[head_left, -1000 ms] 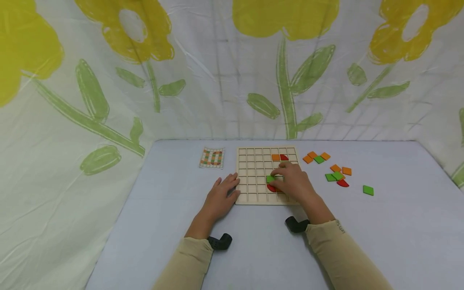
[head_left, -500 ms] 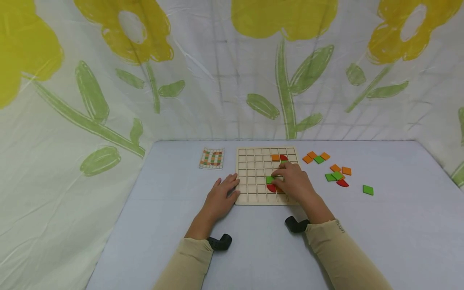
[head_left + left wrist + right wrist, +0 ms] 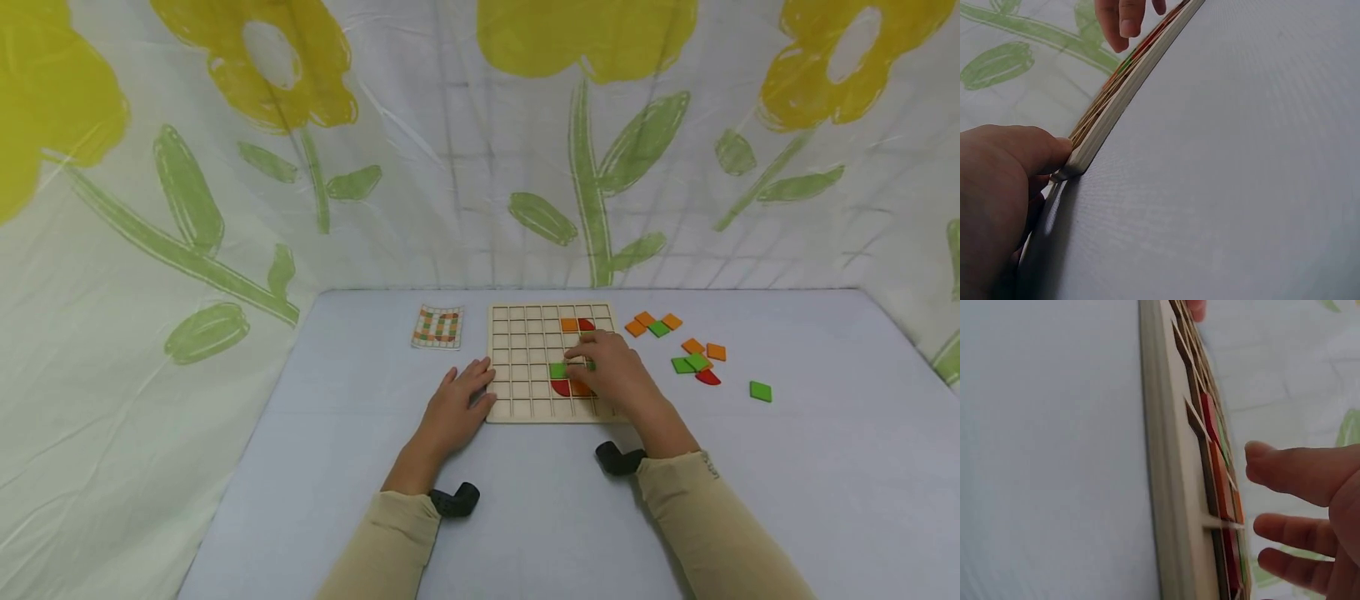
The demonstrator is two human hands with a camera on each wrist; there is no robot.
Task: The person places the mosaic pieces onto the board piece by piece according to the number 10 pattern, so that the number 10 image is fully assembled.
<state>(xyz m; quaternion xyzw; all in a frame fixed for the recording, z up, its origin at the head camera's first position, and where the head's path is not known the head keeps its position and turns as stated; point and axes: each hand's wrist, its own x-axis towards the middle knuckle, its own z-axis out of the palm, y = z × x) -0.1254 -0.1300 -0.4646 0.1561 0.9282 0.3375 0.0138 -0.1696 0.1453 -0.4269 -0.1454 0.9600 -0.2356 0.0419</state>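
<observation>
A pale wooden grid board lies on the table, with coloured pieces set in its right part. My left hand rests at its left edge, fingers extended and touching the rim; in the left wrist view the thumb lies on the corner. My right hand is over the board, thumb and fingers apart, with nothing seen between them. By its fingertips sits a green square tile, above a red quarter-round piece and an orange tile. Farther up are another orange tile and red piece. The right hand hides some cells.
A small printed pattern card lies left of the board. To the right are loose orange tiles, green tiles and a red piece. One green tile lies apart. A flower-printed cloth hangs behind the table.
My right hand has let go of the green tile, which stays in its cell, and has drawn slightly right and away from it. The left hand has not moved.
</observation>
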